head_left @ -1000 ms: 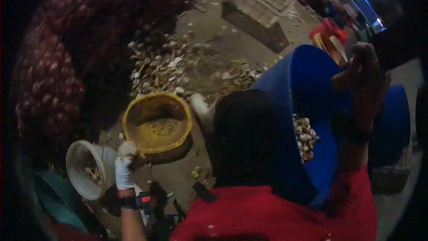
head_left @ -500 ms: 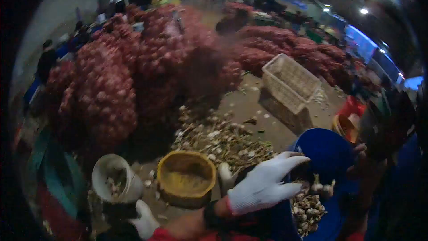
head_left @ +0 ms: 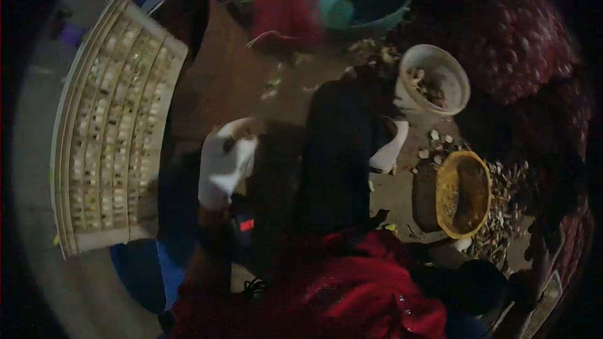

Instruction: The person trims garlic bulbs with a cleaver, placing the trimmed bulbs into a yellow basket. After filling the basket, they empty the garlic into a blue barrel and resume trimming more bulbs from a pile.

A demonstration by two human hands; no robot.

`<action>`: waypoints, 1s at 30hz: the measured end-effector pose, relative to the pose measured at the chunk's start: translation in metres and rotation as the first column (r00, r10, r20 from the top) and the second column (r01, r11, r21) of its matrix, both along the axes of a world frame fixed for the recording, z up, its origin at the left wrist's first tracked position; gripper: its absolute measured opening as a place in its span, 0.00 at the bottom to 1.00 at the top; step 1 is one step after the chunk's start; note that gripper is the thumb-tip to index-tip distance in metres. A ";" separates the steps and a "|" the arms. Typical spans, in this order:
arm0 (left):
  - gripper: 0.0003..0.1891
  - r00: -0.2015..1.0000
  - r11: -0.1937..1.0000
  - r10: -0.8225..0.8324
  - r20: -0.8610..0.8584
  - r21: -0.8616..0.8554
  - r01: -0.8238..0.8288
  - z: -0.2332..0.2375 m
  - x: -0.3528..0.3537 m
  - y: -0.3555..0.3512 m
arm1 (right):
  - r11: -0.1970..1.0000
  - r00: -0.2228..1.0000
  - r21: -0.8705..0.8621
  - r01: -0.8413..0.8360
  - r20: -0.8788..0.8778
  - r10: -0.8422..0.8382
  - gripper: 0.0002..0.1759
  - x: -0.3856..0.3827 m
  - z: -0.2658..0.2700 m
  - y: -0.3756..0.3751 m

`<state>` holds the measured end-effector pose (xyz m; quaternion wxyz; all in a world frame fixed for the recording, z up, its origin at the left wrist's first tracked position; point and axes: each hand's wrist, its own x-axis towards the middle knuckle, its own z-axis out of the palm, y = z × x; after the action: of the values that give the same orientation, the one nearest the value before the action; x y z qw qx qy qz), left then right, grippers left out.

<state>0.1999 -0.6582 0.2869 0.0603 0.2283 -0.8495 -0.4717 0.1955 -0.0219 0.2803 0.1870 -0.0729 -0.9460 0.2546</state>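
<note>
My left hand, in a white glove, is raised at left centre over dark clothing and brown floor. Its fingers are blurred and shadowed at the top, and I cannot make out whether they hold anything. Nearest to it, on its left, stands a large cream slatted crate filled with pale pieces. My right hand is not visible. A red sleeve and jacket fill the bottom of the view.
A white bucket with some scraps stands right of centre, above a yellow basin. Garlic scraps lie beside the basin. A teal tub is at the top. Red net sacks are piled at the right.
The view has swung left and tilted down. The blue bucket with garlic bulbs has left the view, while the slatted crate has come in. My gloved left hand now appears at left centre.
</note>
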 end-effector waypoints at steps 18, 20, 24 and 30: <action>0.12 0.863 0.877 0.476 0.169 -0.013 -0.481 -0.260 0.048 -0.226 | 0.818 0.907 -0.569 -0.078 0.301 0.296 0.36 -0.103 -0.118 -0.087; 0.14 0.912 0.944 0.330 0.244 -0.092 -0.317 -0.295 0.058 -0.235 | 0.929 0.906 -0.367 -0.055 0.373 0.201 0.36 -0.100 -0.110 -0.093; 0.29 0.871 0.973 0.107 0.480 -0.232 0.009 -0.299 0.049 -0.222 | 0.968 0.885 -0.197 0.153 0.463 -0.046 0.35 -0.082 -0.067 -0.180; 0.25 0.917 0.977 -0.196 0.348 -0.007 0.211 -0.324 0.061 -0.247 | 0.891 0.794 -0.428 0.149 0.589 0.150 0.25 -0.074 -0.011 -0.251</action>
<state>0.2608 -0.9048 -0.0367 -0.1339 0.2167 -0.8761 -0.4093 0.1212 -0.2727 0.2688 -0.1489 -0.1921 -0.8691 0.4308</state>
